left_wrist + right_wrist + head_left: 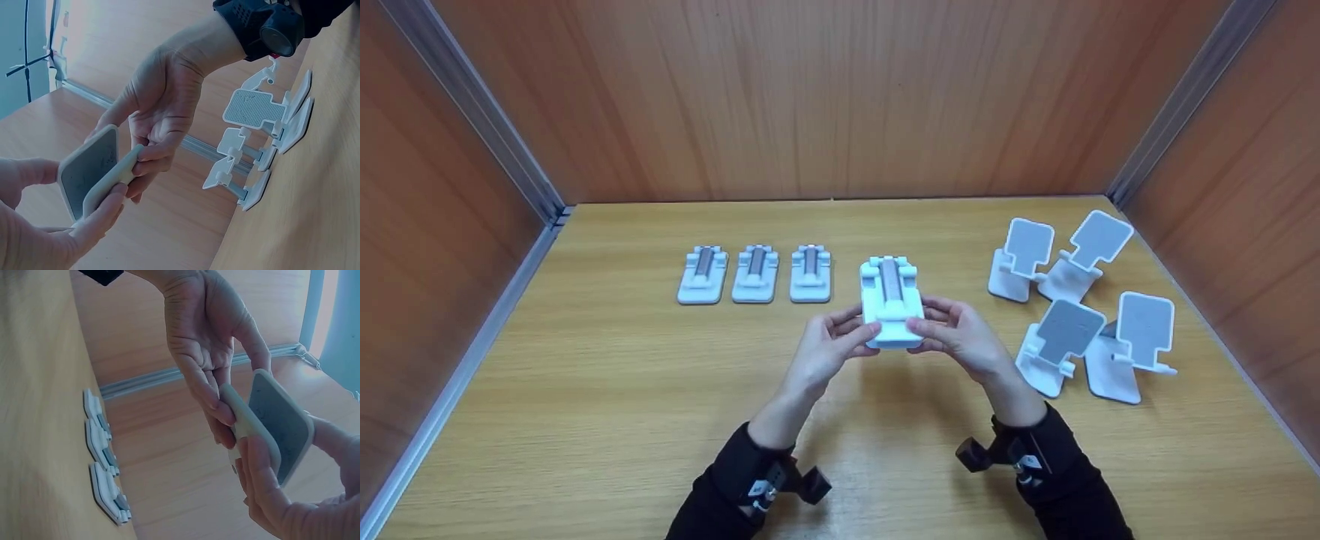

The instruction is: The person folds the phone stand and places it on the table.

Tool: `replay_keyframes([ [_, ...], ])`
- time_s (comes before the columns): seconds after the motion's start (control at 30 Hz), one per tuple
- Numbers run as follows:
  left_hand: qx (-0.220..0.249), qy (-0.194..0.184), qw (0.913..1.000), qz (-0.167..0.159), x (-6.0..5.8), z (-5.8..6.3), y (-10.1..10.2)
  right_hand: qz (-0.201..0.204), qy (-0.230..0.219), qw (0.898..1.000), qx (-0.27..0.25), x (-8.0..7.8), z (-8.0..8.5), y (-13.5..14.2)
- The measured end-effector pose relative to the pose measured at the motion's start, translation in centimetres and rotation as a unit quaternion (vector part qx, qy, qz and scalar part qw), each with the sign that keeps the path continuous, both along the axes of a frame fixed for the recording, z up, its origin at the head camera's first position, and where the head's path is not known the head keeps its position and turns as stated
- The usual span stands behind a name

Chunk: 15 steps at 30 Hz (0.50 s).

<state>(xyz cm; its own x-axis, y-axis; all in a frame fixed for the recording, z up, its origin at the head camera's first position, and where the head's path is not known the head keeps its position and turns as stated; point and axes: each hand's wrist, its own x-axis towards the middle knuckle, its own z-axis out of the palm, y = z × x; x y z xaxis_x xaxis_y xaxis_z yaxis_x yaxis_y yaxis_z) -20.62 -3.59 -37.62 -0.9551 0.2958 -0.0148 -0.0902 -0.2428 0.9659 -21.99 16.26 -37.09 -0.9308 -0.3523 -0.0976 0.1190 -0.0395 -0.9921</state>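
White folding stand (892,296) sits raised between your hands. Left hand (831,346) pinches its near left edge, right hand (964,339) the near right: thumbs above, fingers curled below. Plates (281,422) stand apart; best squeeze evenly, fingertips clear of the gap. Folded stands (755,276) beyond your left, opened ones (1071,330) off your right.

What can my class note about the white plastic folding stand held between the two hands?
The white, plastic-looking folding stand has rounded corners, with a grey strip and hinge-like knobs toward its far end. The wrist views show two plates with a gap between them, one with a dark grey inner face. It is held above the wooden table; the bare left hand and right hand grip its near sides.
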Motion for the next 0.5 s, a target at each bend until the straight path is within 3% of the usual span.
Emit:
replay_keyframes([
  [0.17, 0.011, 0.022, 0.9997, 0.003, -0.04, -0.20, 0.07, -0.002, 0.023, 1.000, 0.002, -0.02, -0.18, -0.16],
  [0.5, 0.006, 0.003, 0.9997, 0.022, -0.06, -0.44, 0.02, -0.002, 0.031, 0.999, 0.008, -0.07, -0.65, -0.31],
])
